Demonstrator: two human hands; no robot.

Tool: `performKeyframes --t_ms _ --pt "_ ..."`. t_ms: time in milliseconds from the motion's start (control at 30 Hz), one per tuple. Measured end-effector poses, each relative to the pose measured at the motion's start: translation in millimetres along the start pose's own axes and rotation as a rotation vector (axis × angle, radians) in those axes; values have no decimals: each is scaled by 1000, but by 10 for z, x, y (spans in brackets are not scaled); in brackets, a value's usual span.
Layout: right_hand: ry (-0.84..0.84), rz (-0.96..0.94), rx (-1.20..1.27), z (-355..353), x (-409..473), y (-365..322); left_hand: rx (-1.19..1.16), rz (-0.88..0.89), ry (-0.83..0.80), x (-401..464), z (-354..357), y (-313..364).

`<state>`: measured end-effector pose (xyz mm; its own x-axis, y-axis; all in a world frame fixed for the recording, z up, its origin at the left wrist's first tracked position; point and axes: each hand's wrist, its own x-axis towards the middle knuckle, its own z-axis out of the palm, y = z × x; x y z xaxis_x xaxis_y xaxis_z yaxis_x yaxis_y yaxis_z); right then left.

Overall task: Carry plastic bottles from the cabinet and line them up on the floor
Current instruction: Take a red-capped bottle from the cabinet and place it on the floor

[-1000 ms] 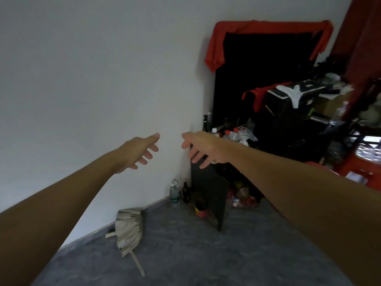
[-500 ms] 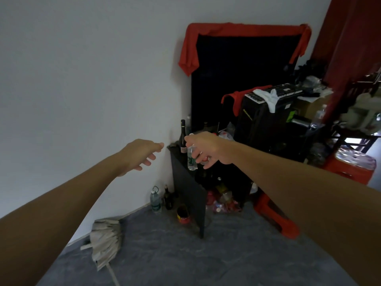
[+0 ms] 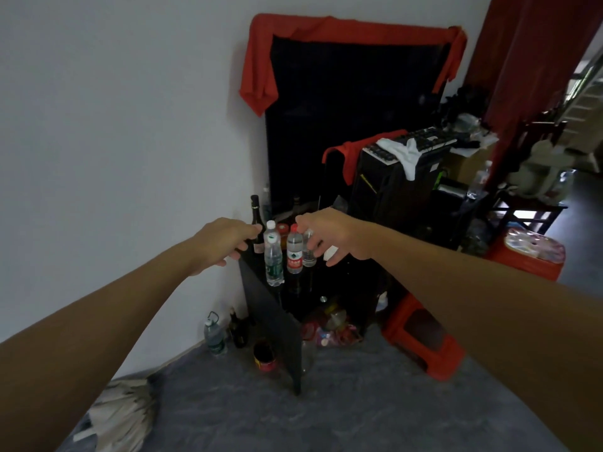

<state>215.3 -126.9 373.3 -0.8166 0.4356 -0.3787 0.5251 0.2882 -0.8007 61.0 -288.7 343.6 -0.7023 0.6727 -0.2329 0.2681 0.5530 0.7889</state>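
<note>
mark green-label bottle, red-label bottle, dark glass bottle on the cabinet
green-label bottle (image 3: pixel 273 256): head view, on the middle of its body.
red-label bottle (image 3: pixel 294 254): head view, on its label.
dark glass bottle (image 3: pixel 256 210): head view, on its neck and shoulder.

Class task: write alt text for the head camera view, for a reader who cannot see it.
Two bare hands, left hand and right hand, reach with loose fingers toward clear plastic bottles standing on a black cabinet. A dark glass bottle stands behind; more bottles sit on the grey floor below.
</note>
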Motion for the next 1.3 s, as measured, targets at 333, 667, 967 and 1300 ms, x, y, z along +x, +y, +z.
performKeyframes --t_ms 333,667,967,1300 --pt "-30 6 -32 -748 816 363 -20 25 1 932 499 404" --pt "-110 -32 -105 -1440 1704 752 -107 -37 124 1632 1113 573" --pt "-186 -19 -119 -1595 2565 863 -129 -73 171 2364 1314 496" --pt "-218 8 -140 -1382 3642 1187 -162 -52 182 3222 1512 30"
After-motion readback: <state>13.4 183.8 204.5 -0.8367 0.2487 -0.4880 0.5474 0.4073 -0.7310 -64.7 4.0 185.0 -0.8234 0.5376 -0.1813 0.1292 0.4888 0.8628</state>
